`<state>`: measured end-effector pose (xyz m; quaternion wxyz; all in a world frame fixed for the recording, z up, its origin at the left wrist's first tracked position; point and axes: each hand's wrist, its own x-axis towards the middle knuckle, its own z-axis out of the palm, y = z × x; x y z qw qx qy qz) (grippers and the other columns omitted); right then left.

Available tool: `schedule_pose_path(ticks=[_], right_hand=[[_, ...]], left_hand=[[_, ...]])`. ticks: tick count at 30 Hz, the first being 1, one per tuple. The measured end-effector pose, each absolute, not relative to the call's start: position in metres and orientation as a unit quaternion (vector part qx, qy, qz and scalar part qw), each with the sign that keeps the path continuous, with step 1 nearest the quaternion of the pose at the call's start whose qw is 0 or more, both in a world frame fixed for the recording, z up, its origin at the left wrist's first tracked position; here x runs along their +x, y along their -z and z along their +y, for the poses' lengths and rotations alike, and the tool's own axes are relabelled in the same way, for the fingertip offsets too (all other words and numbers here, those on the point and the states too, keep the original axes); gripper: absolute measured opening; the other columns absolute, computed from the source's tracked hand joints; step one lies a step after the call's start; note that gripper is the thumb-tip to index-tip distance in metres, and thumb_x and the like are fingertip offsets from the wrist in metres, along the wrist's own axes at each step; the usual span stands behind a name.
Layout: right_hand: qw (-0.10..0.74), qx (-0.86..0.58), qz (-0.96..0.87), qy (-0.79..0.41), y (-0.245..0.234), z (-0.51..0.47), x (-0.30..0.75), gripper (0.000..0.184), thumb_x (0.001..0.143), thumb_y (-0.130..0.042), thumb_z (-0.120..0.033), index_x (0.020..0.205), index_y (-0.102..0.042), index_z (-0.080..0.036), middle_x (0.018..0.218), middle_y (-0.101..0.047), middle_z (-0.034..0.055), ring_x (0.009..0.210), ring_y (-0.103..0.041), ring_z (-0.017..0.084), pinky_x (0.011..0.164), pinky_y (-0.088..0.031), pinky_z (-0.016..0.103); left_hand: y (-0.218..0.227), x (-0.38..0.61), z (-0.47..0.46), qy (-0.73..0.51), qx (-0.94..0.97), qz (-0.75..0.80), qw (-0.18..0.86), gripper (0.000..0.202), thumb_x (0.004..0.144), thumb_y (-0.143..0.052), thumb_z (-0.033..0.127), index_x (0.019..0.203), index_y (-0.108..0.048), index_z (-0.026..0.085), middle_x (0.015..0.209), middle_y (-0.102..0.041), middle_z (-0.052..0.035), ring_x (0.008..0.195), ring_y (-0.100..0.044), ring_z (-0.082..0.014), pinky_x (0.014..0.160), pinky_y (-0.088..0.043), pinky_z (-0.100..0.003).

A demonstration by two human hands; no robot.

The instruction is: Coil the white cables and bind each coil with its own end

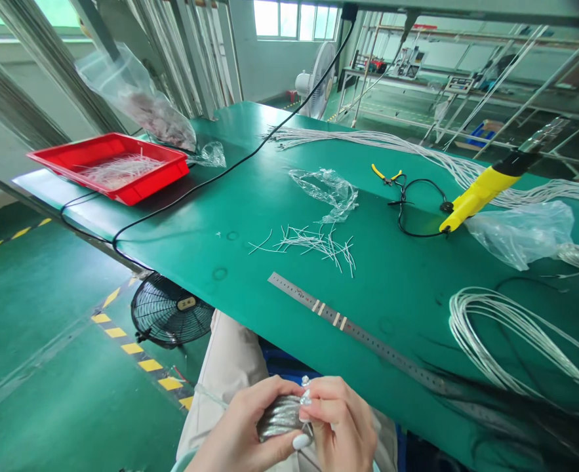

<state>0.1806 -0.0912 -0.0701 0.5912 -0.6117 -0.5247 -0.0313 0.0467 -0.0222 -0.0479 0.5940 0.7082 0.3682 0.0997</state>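
Note:
Both my hands are low in front of me, below the near edge of the green table (250,216). My left hand (242,432) is closed around a small bundle of silvery-white wires (279,419). Pressed against it from the right, my right hand (341,423) pinches the top of the same bundle with thumb and fingertips. The lower part of the bundle is hidden by my fingers. On the table above lie several short cut wire pieces (313,242) and a steel ruler (348,324) taped along the near edge.
A red tray (112,164) with wire bits sits at the far left. Yellow pliers (386,176), a yellow-handled tool (480,193) with black cord, plastic bags (520,233), long white wires (417,144) and a wire coil (505,328) lie to the right. A floor fan (171,311) stands underneath.

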Motion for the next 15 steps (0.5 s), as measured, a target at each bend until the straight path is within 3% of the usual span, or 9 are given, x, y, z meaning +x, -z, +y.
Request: schedule_pose_path(ticks=[8,15], right_hand=[[0.596,-0.612,-0.519,0.031,0.074,-0.092,0.179,0.02,0.098,-0.052,-0.027,0.078,-0.056,-0.025,0.065,-0.066,-0.0023,0.055,-0.066,0.013,0.052,-0.053,0.022],[0.649,-0.56,-0.456,-0.238,0.078,-0.091,0.188,0.021,0.095,-0.056,-0.037,0.083,-0.063,-0.022,0.075,-0.064,0.0017,0.07,-0.065,0.015,0.062,-0.054,0.023]], left_hand=[[0.05,0.047,-0.021,-0.111,0.723,0.372,0.572,0.023,0.078,-0.073,0.035,0.099,-0.071,0.026,0.097,-0.076,-0.0014,0.088,-0.069,-0.0202,0.079,-0.05,-0.025],[0.053,0.049,-0.023,-0.182,0.684,0.372,0.6,0.024,0.083,-0.066,0.043,0.095,-0.071,0.022,0.083,-0.075,-0.0013,0.074,-0.066,-0.0179,0.068,-0.05,-0.023]])
